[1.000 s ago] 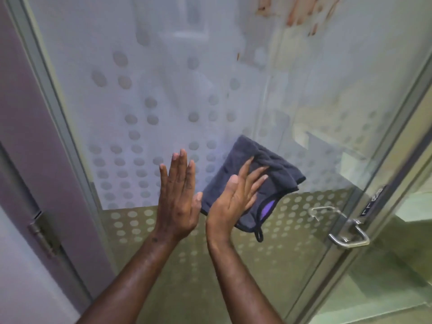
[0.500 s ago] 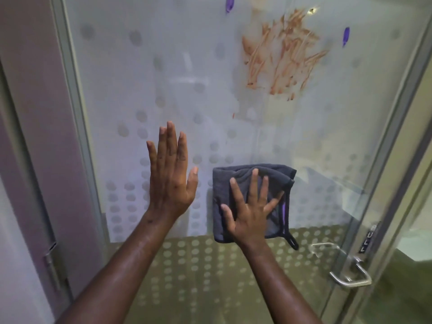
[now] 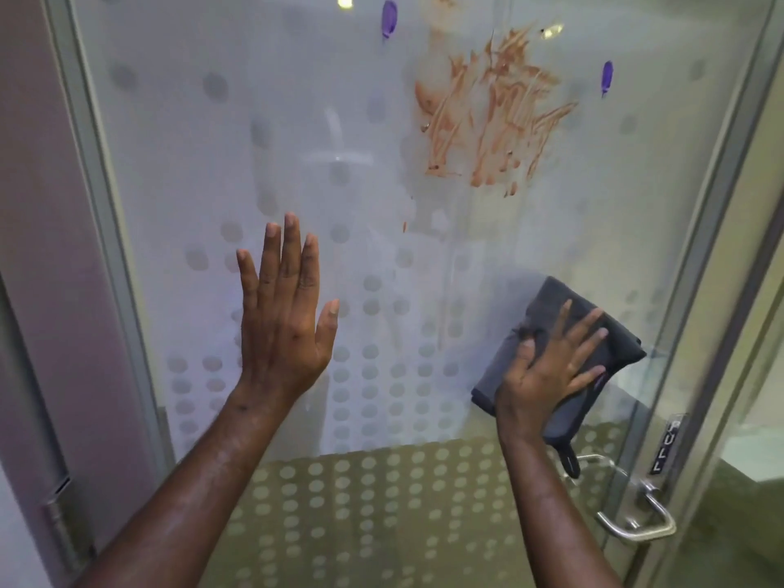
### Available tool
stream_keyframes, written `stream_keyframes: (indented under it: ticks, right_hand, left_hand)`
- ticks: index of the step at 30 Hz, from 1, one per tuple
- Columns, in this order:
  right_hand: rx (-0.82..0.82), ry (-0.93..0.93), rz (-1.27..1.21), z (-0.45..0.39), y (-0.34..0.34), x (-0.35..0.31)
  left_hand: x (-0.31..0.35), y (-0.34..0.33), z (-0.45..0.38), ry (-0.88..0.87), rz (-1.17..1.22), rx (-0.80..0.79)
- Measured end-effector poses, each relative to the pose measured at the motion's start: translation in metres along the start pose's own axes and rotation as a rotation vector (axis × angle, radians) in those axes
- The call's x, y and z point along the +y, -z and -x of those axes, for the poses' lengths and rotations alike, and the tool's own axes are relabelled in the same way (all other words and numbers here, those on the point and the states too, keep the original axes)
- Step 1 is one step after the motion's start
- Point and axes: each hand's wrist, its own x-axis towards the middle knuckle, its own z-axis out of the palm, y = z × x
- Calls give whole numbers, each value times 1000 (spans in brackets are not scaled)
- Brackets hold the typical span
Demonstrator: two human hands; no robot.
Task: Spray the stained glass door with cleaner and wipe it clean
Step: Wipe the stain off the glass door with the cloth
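Grey microfibre cloth (image 3: 564, 354) lay under my splayed right hand (image 3: 547, 367); left hand (image 3: 284, 324), fingers wide, pressed the glass door (image 3: 254, 142) below the brown stain (image 3: 488, 125).

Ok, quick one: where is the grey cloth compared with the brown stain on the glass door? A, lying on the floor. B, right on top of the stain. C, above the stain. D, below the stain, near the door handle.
D: the right hand presses the cloth flat on the glass well below the brown stain, just above the door handle.
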Motion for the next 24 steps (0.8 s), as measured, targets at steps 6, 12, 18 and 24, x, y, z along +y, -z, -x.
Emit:
stream_keyframes:
  ticks: [6, 12, 18, 24]
  right_hand:
    - [-88, 316, 97, 29, -13, -92]
    - [-160, 823, 135, 25, -18, -126]
    - [65, 267, 78, -68, -3, -76]
    - [99, 63, -19, -70, -6, -109]
  left_hand:
    - [-11, 10, -37, 35, -44, 50]
    - [-17, 11, -59, 12, -36, 93]
    - [-26, 15, -71, 21, -45, 92]
    - [-39, 34, -91, -3, -91, 90]
